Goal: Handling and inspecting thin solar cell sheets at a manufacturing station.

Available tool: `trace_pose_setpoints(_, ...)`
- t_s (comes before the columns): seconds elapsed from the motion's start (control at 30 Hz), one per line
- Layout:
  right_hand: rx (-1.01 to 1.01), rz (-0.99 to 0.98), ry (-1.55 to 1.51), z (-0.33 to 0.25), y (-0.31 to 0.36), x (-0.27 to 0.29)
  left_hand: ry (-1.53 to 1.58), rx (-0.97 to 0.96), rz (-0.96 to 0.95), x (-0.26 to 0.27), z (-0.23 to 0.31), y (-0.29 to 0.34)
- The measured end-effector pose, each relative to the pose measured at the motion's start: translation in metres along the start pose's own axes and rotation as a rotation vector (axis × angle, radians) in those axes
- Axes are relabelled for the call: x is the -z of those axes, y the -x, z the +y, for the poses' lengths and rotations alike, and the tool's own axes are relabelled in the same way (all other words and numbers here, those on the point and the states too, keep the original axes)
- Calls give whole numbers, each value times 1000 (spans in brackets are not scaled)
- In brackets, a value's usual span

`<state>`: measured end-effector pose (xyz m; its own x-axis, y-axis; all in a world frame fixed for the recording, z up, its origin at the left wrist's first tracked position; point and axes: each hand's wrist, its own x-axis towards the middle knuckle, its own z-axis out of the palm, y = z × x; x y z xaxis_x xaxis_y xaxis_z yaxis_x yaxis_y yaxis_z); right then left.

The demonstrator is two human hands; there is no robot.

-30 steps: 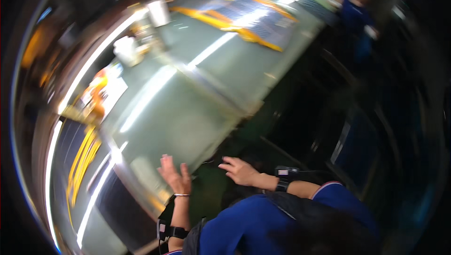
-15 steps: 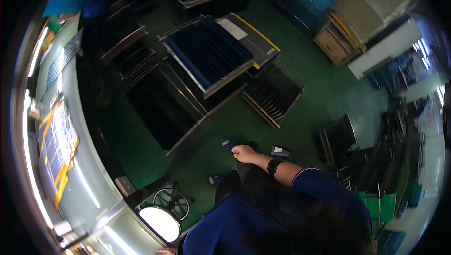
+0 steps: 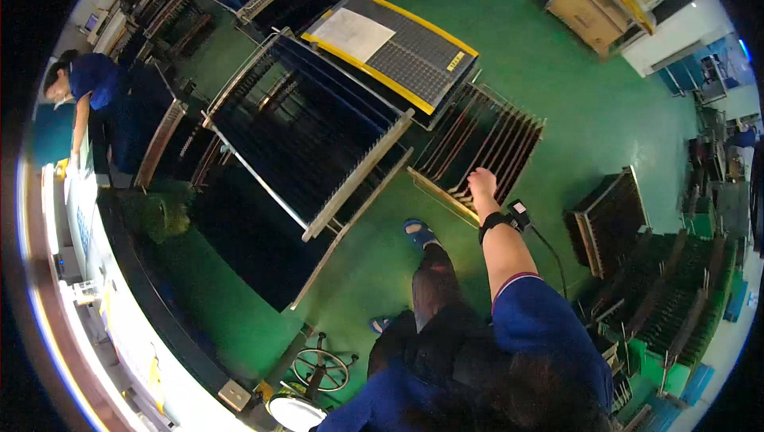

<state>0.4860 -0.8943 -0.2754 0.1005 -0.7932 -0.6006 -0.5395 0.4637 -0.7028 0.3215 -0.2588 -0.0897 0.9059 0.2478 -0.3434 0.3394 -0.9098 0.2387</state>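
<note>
My right hand (image 3: 482, 184) is stretched forward, its fingers curled, with nothing visible in them. In the picture it overlaps the near edge of a low slotted rack (image 3: 477, 142) on the floor; I cannot tell whether it touches. A black band (image 3: 495, 223) circles my right wrist. Beside the band shows a small dark device with a white label (image 3: 519, 213) and a cable; whether it is on the wrist or the floor is unclear. My left hand is out of view.
A large slotted rack (image 3: 342, 185) stands ahead left, beside a yellow-edged cart top (image 3: 426, 54). Left are a lit workbench (image 3: 187, 392), a wheeled stool (image 3: 296, 412) and a person in blue (image 3: 99, 86) bending over the bench. More racks (image 3: 611, 217) stand on the right.
My right arm has swung forward, from near my leg to over the low rack. The view has shifted, with the large rack now nearer. My left fingers have left the view.
</note>
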Motion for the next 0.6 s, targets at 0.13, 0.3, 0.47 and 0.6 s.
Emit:
trace_pose_setpoints(0.13, 84, 226, 525, -17, -97, -17, 14, 212, -269, -13, 39, -14)
trace_pose_setpoints(0.3, -8, 186, 722, -3, -168, -54, -7, 482, -400, 11, 59, -23)
trace_pose_setpoints(0.47, -118, 252, 736, -15, -178, -70, -7, 641, -446, 44, 71, -19)
trace_pose_setpoints(0.6, -218, 63, 694, 10, -239, -40, 40, 699, -473, 56, 72, -10)
